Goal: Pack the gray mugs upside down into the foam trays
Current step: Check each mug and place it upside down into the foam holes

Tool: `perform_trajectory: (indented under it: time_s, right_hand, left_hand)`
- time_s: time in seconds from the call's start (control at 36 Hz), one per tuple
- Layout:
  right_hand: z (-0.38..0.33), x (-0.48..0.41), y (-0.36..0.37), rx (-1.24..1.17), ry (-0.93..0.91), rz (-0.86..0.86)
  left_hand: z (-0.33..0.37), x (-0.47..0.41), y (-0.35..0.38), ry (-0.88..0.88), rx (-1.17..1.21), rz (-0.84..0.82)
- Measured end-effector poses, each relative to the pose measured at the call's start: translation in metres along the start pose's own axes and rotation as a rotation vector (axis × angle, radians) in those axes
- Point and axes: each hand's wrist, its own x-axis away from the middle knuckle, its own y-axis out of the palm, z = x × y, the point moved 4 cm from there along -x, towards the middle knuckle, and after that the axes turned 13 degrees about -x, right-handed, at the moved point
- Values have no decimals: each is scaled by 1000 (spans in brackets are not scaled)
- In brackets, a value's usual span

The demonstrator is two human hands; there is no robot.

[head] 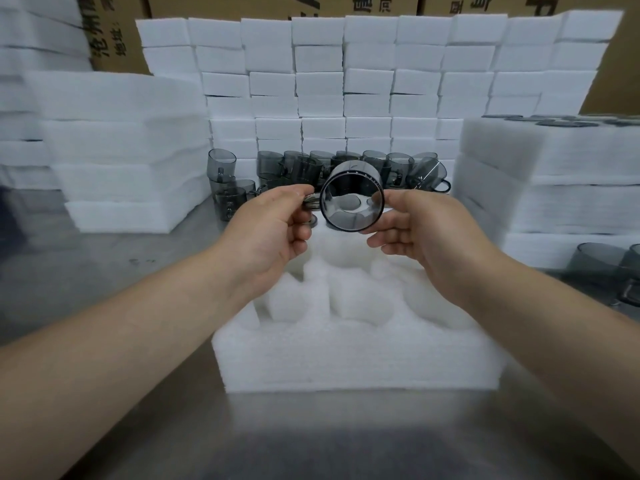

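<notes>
I hold a clear gray mug (pixel 352 199) on its side in the air, its open mouth facing me, above the far edge of a white foam tray (pixel 353 355). My left hand (pixel 273 230) pinches the mug's handle on the left side. My right hand (pixel 412 230) grips the mug's right wall with thumb and fingers. The tray lies on the metal table in front of me, and its round pockets hold no mugs. Several more gray mugs (pixel 311 171) stand in a group behind the held one.
Stacks of foam trays rise at the left (pixel 128 150) and at the right (pixel 554 174). A wall of white foam blocks (pixel 346 81) closes the back, cardboard boxes behind it. More gray mugs (pixel 613 268) sit at the right edge. The steel table (pixel 145 258) spreads around the tray.
</notes>
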Motion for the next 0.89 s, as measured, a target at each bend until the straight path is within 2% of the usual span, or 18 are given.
perform_trajectory:
  time_s: [0.28,0.39,0.75,0.89]
  right_hand:
    - [-2,2,0,5,-74,-15]
    - [-3,3,0,24,-91,-15]
    - [-2,9,11,137,-103,-120]
    - [-5,12,9,167,-148,-112]
  left_hand:
    - [1,1,0,3,15,8]
    - [1,3,2,23,-10,-35]
    - [6,15,14,119,-246,-183]
    - [7,16,13,154,-295,-118]
